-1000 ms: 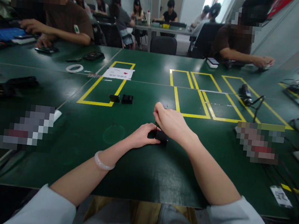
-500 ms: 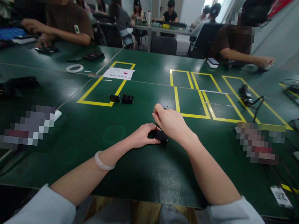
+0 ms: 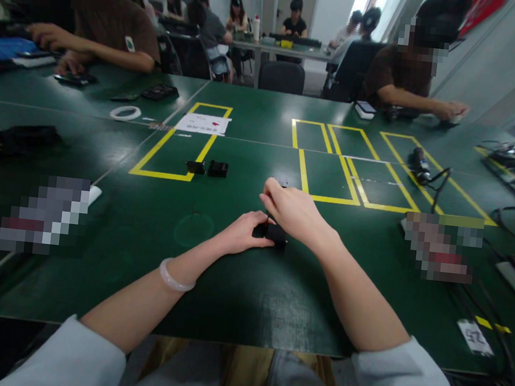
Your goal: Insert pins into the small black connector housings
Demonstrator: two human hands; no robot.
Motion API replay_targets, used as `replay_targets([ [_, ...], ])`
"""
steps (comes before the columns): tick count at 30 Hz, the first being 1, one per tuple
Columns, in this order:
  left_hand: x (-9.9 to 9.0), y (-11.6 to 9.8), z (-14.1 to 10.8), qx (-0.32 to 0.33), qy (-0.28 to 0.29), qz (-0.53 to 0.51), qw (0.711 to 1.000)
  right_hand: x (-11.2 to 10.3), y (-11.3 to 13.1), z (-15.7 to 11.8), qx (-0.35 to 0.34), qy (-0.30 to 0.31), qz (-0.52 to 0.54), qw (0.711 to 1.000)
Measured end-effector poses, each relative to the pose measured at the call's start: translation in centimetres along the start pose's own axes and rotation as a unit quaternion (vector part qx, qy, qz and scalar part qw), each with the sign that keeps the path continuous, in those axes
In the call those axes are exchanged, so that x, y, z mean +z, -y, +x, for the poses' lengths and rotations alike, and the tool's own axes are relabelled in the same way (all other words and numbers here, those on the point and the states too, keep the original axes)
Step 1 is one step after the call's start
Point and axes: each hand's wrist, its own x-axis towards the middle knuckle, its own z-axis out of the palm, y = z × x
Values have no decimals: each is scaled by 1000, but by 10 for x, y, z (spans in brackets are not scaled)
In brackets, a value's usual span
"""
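Where the left thumb and the other left fingers come together, a small black block-shaped part [image 3: 276, 238] sits on the bench [image 3: 223, 294], clamped between them, the thumb along its near side. Just above those fingers, a thin dark rod [image 3: 267, 218] comes down from the right hand [image 3: 295, 209], whose fingers are curled tight around its upper end; the fist hides any handle, and the lower tip cannot be made out. The block looks light, stiff and rather smooth, probably plastic, so it could slide or twist under a sideways push; it is best held low by its two opposite long sides, as the left hand [image 3: 247, 234] does, with the fingertips clear of the rod. The rod seems rigid and slim, easier to steer from its upper end. Farther out beyond the left fingers, and to their left, stand a boxy black piece [image 3: 218, 168] and, just beside it, a flatter black piece [image 3: 196, 167] over the yellow tape outline [image 3: 160, 175]. Beyond these lie a white paper sheet [image 3: 204, 124] and, farther left, a white ring [image 3: 125, 113]. Well past the right fingers, a black corded device [image 3: 420, 164] rests near more yellow tape.
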Motion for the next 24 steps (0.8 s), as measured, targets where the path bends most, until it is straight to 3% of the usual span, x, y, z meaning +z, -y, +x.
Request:
replay_targets([
  [24,1,2,-1,8,-7,10,1000,2,3,0,8,4,-20,1000],
])
